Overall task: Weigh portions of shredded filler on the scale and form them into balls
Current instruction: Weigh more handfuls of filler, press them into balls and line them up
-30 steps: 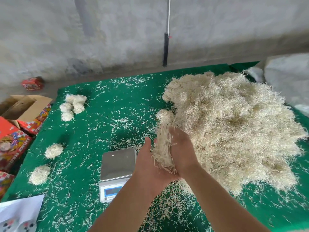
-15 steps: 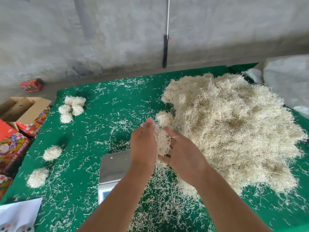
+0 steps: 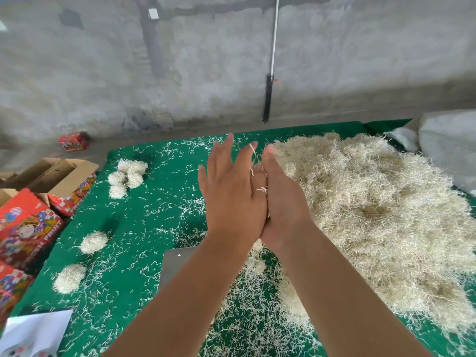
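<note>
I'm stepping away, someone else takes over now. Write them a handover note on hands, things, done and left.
Left hand and right hand: palms pressed together above the table, fingers straight, a small wad of filler squeezed between them; only a few strands show.
Scale: near edge, mostly hidden under the left forearm; its visible pan is bare.
Pile: big, on the right of the green cloth.
Done: six balls on the left, four clustered at the back, two nearer.
Left: finish rolling this wad, set it with the others, weigh the next portion.
</note>
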{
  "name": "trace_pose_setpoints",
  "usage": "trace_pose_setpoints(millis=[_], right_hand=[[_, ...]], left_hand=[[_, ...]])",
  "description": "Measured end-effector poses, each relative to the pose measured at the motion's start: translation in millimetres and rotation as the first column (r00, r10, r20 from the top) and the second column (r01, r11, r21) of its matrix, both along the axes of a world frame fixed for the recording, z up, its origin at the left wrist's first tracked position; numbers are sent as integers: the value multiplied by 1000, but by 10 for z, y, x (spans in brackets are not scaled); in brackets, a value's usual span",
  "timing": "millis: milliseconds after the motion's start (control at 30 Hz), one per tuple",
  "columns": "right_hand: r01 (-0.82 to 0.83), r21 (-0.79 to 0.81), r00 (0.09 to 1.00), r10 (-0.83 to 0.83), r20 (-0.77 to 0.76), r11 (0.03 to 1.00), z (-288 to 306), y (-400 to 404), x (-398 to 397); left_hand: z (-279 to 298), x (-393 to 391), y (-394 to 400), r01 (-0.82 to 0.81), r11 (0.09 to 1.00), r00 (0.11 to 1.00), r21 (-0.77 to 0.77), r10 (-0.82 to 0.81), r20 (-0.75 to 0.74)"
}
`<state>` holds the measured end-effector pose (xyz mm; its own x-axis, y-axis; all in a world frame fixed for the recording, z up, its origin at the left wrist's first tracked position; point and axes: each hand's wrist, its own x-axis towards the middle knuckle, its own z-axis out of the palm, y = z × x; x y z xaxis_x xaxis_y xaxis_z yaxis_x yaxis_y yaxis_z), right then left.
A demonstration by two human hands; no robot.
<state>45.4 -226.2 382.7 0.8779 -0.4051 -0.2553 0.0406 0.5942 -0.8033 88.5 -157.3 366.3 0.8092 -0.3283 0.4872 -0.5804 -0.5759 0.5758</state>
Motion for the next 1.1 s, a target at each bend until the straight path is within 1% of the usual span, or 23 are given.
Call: trace_pose_setpoints(millis=[33,67,100,133,167,200,233,267,300,333,400,467,500,567,667,733,800,833,867,900,967,1033,1100], right_hand=[[16,-64,1000,-16,-10,998,32,-16,16],[42,-155,999,-46,-23,987,52,-35,30],[59,-282,997,-70,-28,958,74,-61,62],[68,-435,995,-94,-37,898,109,-82,99],[100,-553,989,-142,-34,827,100,-127,134],[134,-543,984,-177,-26,829,112,-142,155],[157,-475,982,-187,-15,866,143,-140,155],[192,-480,978,-209,18,856,156,-133,133],[196,-573,979,-192,68,796,142,-101,119],[193,-707,981,-151,123,681,101,-60,117],[165,-893,986,-41,163,419,22,40,101],[42,-987,999,-2,42,155,-53,93,121],[-19,-995,1000,7,-18,100,-78,112,121],[-62,-981,995,89,-46,182,-119,154,99],[-100,-853,972,234,26,512,-173,195,28],[-102,-676,976,204,73,730,-204,187,1],[-138,-358,973,193,123,923,-224,136,-16],[-201,-127,963,219,157,971,-245,88,-25],[-253,104,957,233,175,962,-250,32,-28],[-265,238,959,230,165,934,-246,-23,-34],[-236,274,970,212,116,932,-251,-81,-52],[-195,283,980,178,86,939,-310,-94,-28],[-134,224,991,127,45,965,-341,-121,-29]], left_hand=[[23,-34,-1,39,997,997,-68,-43,-60],[46,-80,0,97,974,974,-204,-135,-182],[73,-138,4,119,913,904,-390,-262,-338],[76,-175,14,61,822,789,-567,-388,-477],[85,-194,48,-44,742,663,-669,-479,-575],[86,-182,94,-144,685,520,-714,-562,-644],[96,-162,147,-222,635,363,-740,-650,-667],[113,-139,194,-271,589,231,-762,-728,-645],[136,-119,226,-304,545,169,-781,-776,-607],[153,-80,242,-304,508,177,-806,-801,-572],[162,-7,235,-312,461,296,-831,-784,-546],[156,57,216,-355,442,398,-824,-726,-561],[141,86,211,-362,450,437,-816,-691,-575],[81,152,207,-351,472,486,-809,-647,-588],[54,187,146,-363,496,565,-789,-556,-609],[29,190,98,-347,591,702,-729,-352,-619],[10,134,56,-258,634,809,-729,-270,-521],[-1,78,33,-175,676,864,-716,-244,-441],[-27,19,13,-67,751,921,-657,-206,-329],[-59,-32,-4,24,839,966,-544,-161,-205],[-147,-78,-47,90,955,996,-284,-93,0],[-143,-84,-80,79,987,996,-139,-72,53],[-138,-78,-89,43,999,996,-25,-41,75]])
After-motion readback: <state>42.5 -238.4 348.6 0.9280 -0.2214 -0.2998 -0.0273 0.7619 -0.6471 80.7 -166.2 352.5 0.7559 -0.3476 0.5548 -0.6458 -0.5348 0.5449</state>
